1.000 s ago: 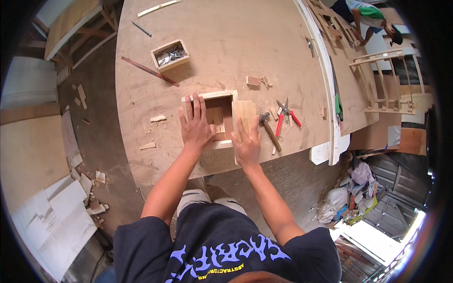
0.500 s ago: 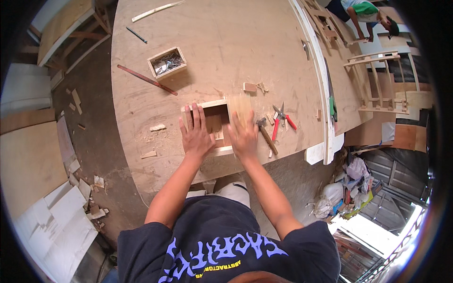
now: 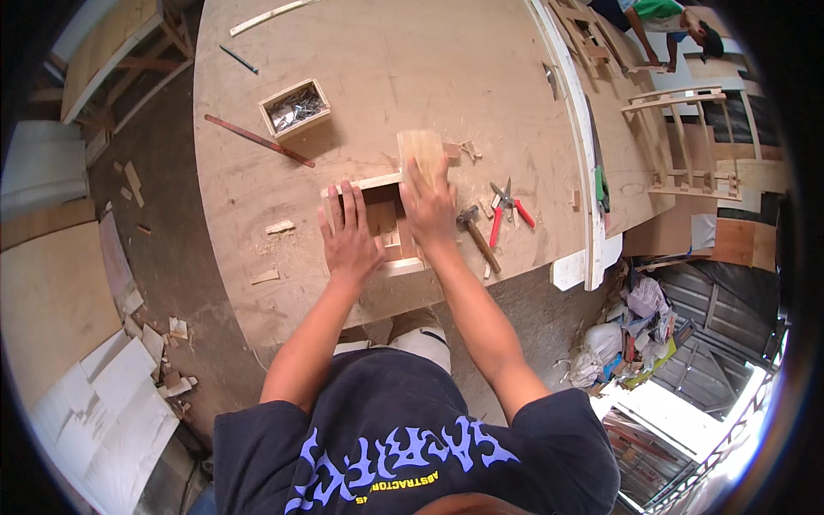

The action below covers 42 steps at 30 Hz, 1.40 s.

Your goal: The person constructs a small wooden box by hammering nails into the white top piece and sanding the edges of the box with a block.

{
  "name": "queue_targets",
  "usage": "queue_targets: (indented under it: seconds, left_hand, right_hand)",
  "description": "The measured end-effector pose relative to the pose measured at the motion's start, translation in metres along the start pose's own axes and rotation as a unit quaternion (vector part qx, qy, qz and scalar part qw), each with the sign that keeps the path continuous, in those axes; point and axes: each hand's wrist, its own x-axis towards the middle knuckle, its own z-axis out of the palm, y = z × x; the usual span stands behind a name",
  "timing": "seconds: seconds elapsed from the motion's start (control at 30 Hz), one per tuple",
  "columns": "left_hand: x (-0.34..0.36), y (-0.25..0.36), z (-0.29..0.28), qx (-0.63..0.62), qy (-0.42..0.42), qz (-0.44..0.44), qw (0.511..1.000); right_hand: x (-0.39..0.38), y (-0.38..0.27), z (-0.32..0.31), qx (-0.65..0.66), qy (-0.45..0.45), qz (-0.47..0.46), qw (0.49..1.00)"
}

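A broad plywood worktable [image 3: 472, 77] spreads out on every side of the open wooden box, its tan face smudged and dusted with shavings. Dark floor [image 3: 142, 215] lies well to the box's left, past the table's curved edge, with wood offcuts strewn on it. Far off to the box's upper right, a co-worker [image 3: 657, 15] bends over slatted frames, and a heap of bags [image 3: 631, 330] sits well to its lower right.

The table's near edge passes just on the wearer's side of the box, while plywood runs on well beyond its far side. To its right, a long white board [image 3: 579, 129] borders the surface, with tools in between.

The open wooden box [image 3: 379, 181] is rectangular, with pale rim edges, a darker brown inside and a small lighter piece within. The left hand [image 3: 350, 236] lies over its left side, fingers straight and slightly apart. The right hand [image 3: 432, 213] is at its right side, fingers apart on the near end of a pale, grained wooden panel [image 3: 421, 144], which reaches past the box's far right corner.

A smaller box of metal pieces [image 3: 294, 130] stands beyond it to the left. A hammer [image 3: 479, 241] lies just right of it, then red-handled snips [image 3: 523, 214]; a pencil-like rod [image 3: 239, 58] lies far off to its upper left.
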Motion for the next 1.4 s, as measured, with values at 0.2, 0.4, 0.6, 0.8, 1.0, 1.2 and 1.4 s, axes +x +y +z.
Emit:
queue_targets:
  seconds: [0.2,0.4,0.6,0.8,1.0,1.2,1.4]
  left_hand:
    - [0.005,-0.007,-0.001,-0.018,0.001,-0.001,1.000]
    - [0.002,-0.001,-0.005,-0.010,0.001,0.001,1.000]
    - [0.005,-0.006,0.000,-0.013,0.015,0.001,1.000]
    - [0.004,-0.005,-0.004,-0.021,0.004,-0.002,1.000]
    - [0.003,-0.006,-0.005,-0.022,0.005,-0.002,1.000]
    - [0.002,-0.003,-0.003,-0.020,0.007,0.005,1.000]
    - [0.003,-0.004,-0.007,-0.007,0.005,-0.003,1.000]
  right_hand:
    - [-0.071,0.008,-0.009,-0.010,0.016,-0.028,0.999]
    - [-0.003,-0.004,-0.008,0.018,-0.017,0.020,0.999]
    - [-0.048,0.005,-0.013,-0.005,-0.014,0.001,1.000]
    - [-0.002,-0.011,-0.005,-0.004,-0.027,0.030,0.999]
    - [-0.047,0.007,-0.006,0.000,-0.002,-0.011,1.000]
    - [-0.019,0.009,0.000,0.006,0.012,-0.019,1.000]
    - [-0.031,0.015,-0.008,0.014,-0.001,-0.028,1.000]
